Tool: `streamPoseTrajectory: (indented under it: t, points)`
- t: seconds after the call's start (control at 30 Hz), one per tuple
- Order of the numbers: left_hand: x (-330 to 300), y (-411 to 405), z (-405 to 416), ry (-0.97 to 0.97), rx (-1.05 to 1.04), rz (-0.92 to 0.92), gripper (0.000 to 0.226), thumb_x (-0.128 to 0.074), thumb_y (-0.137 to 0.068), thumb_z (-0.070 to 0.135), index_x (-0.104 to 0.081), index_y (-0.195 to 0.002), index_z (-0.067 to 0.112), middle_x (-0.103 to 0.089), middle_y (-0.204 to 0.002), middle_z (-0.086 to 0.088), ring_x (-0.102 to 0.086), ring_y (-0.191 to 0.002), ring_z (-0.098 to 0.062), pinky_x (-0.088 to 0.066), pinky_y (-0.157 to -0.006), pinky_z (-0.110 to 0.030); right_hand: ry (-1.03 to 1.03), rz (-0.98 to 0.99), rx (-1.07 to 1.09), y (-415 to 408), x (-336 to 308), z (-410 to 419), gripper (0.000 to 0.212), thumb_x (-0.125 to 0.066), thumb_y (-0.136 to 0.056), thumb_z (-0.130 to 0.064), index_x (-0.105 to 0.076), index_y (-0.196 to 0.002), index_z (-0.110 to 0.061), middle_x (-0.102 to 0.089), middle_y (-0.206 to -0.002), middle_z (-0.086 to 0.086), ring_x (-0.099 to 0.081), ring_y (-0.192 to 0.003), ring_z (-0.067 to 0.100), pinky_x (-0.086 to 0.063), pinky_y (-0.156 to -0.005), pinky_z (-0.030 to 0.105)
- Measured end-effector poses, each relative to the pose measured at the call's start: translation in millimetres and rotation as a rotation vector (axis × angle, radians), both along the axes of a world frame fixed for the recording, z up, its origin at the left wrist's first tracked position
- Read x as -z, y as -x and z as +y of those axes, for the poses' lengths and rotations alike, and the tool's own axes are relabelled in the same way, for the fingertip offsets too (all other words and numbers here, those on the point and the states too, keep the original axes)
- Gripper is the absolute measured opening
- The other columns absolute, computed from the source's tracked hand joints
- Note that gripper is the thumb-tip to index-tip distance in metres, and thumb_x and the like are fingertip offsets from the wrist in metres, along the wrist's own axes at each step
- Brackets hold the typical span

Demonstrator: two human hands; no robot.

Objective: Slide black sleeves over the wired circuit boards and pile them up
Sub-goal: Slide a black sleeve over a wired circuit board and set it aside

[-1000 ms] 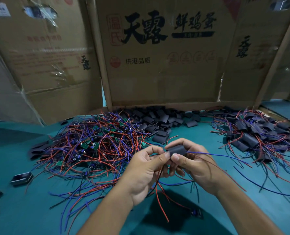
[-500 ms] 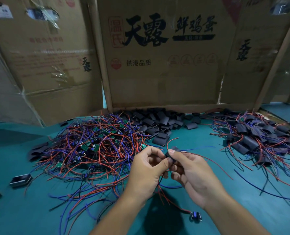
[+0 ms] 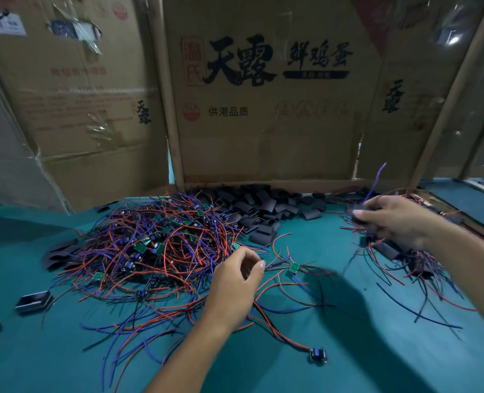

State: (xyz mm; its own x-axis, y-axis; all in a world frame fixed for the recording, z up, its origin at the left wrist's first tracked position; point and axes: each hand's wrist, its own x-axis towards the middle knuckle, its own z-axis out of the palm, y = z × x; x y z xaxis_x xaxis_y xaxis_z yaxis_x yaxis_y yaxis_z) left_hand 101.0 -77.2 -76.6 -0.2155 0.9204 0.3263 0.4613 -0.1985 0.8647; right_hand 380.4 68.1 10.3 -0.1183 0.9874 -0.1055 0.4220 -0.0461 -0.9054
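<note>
Right hand [image 3: 396,222], blurred, seemingly grips sleeved board [image 3: 358,215] over finished pile [image 3: 411,259].

place: I read a small hand-assembly workshop | bench: teal work table [image 3: 51,361] | walls: reused egg cartons [image 3: 263,123] | stock: heaped wired boards [image 3: 150,248], loose black sleeves [image 3: 263,205]

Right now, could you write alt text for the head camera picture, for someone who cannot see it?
Over a teal table, a person's right hand holds a blurred dark piece above a pile of sleeved boards, while the left hand pinches wires at the edge of a red and blue wired-board tangle. Loose black sleeves lie before cardboard boxes.
</note>
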Motion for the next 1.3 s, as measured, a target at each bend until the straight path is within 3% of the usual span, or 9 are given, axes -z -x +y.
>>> streamPoseTrajectory:
  t: [0.1, 0.2, 0.27, 0.53, 0.67, 0.87, 1.03, 1.13, 1.3]
  points:
    - [0, 3, 1, 0.007, -0.030, 0.007, 0.013, -0.062, -0.095, 0.022, -0.060, -0.082, 0.022, -0.061, -0.072, 0.005, -0.050, -0.063, -0.002, -0.040, -0.061, -0.016, 0.047, -0.047, 0.142, -43, 2, 38, 0.027, -0.066, -0.091, -0.011, -0.061, -0.112, 0.005, -0.058, -0.075, 0.012, -0.046, -0.058, 0.018, -0.034, -0.039, 0.020]
    - [2, 6, 1, -0.003, -0.068, 0.056, 0.017, -0.060, -0.096, 0.025, -0.057, -0.080, 0.026, -0.057, -0.068, 0.007, -0.048, -0.061, -0.003, -0.038, -0.057, -0.016, -0.046, -0.570, 0.375, -63, 14, 60, 0.038, -0.066, -0.093, -0.025, -0.060, -0.108, 0.010, -0.058, -0.086, 0.020, -0.055, -0.072, 0.030, -0.043, -0.058, 0.031]
    - [5, 8, 3, -0.001, -0.109, 0.150, 0.020, -0.058, -0.098, 0.028, -0.054, -0.078, 0.028, -0.052, -0.066, 0.009, -0.046, -0.061, -0.005, -0.033, -0.055, -0.017, -0.164, -0.746, 0.402, -44, 22, 61, 0.043, -0.064, -0.093, -0.033, -0.056, -0.105, 0.008, -0.062, -0.096, 0.025, -0.061, -0.089, 0.037, -0.050, -0.073, 0.039]
    - [10, 12, 4, -0.020, -0.255, 0.569, 0.022, -0.047, -0.100, 0.038, -0.048, -0.080, 0.029, -0.049, -0.065, 0.012, -0.049, -0.060, -0.009, -0.032, -0.052, -0.027, -0.324, -0.687, -0.264, 134, 81, 54, 0.029, -0.057, -0.096, -0.039, -0.059, -0.106, -0.012, -0.066, -0.108, 0.009, -0.060, -0.102, 0.028, -0.047, -0.082, 0.033]
    - [10, 13, 4, -0.042, -0.278, 0.662, 0.023, -0.045, -0.099, 0.040, -0.051, -0.084, 0.025, -0.059, -0.071, 0.006, -0.059, -0.068, -0.018, -0.041, -0.059, -0.034, -0.364, -0.768, -0.251, 178, 94, 62, 0.050, -0.062, -0.088, -0.053, -0.049, -0.116, -0.013, -0.056, -0.111, 0.010, -0.055, -0.103, 0.032, -0.045, -0.079, 0.037]
    - [14, 17, 6, -0.040, -0.252, 0.681, 0.026, -0.040, -0.101, 0.042, -0.049, -0.082, 0.026, -0.055, -0.069, 0.008, -0.056, -0.064, -0.014, -0.043, -0.056, -0.031, -0.544, -0.922, -0.164, 186, 93, 63, 0.026, -0.051, -0.099, -0.035, -0.055, -0.114, -0.015, -0.065, -0.109, 0.011, -0.062, -0.098, 0.033, -0.043, -0.066, 0.035]
    - [15, 16, 6, -0.064, -0.238, 0.669, 0.021, -0.044, -0.100, 0.043, -0.047, -0.084, 0.027, -0.056, -0.071, 0.009, -0.056, -0.064, -0.015, -0.039, -0.054, -0.030, -0.580, -0.842, -0.018, 169, 78, 29, 0.034, -0.039, -0.103, -0.038, -0.060, -0.096, -0.013, -0.067, -0.101, 0.012, -0.062, -0.093, 0.034, -0.037, -0.062, 0.034]
    - [13, 13, 6, -0.080, -0.218, 0.636, 0.019, -0.050, -0.096, 0.046, -0.049, -0.104, 0.029, -0.061, -0.084, 0.009, -0.062, -0.078, -0.018, -0.042, -0.061, -0.031, -0.542, -0.799, -0.024, 160, 69, -1, 0.033, -0.041, -0.100, -0.041, -0.051, -0.081, -0.016, -0.066, -0.096, 0.013, -0.062, -0.092, 0.036, -0.037, -0.062, 0.034]
    - [12, 10, 4, -0.040, -0.046, 0.623, 0.065, -0.058, -0.089, 0.053, -0.030, -0.144, 0.032, -0.062, -0.120, 0.005, -0.060, -0.107, -0.024, -0.042, -0.079, -0.034, -0.423, -0.537, -0.321, 149, 59, -54, 0.034, -0.056, -0.088, -0.031, -0.054, -0.066, -0.005, -0.058, -0.066, 0.014, -0.048, -0.060, 0.020, -0.036, -0.056, 0.037]
